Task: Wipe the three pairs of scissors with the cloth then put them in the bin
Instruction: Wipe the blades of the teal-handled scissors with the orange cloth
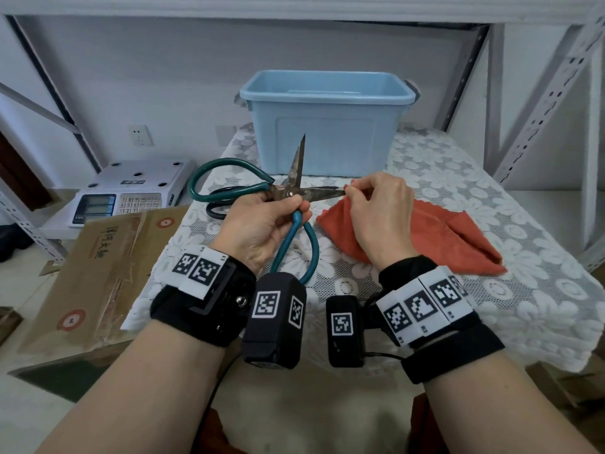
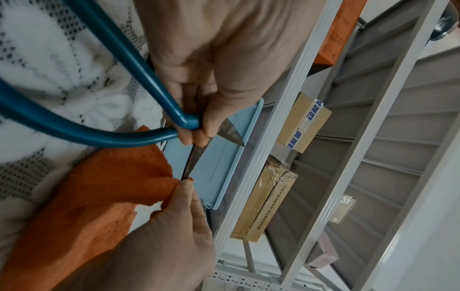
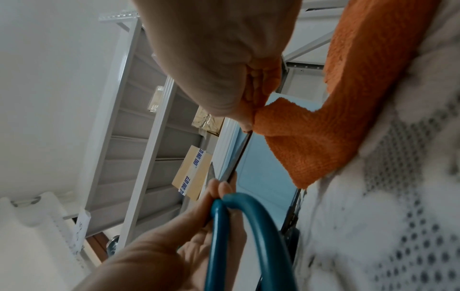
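Two hands at work: our left hand [image 1: 262,224] grips the teal-handled scissors [image 1: 294,191] at the pivot, fingers curled round the handle neck, blades spread wide, one pointing up, one running right. At that blade's tip our right hand [image 1: 379,211] pinches the orange cloth [image 1: 442,237] onto the metal; the rest of the cloth trails on the lace tablecloth [image 1: 491,322] beneath our fingers. Beyond our fingertips stands the blue bin [image 1: 327,126], and black handles [image 1: 212,208] of another pair lie behind our left fingers.
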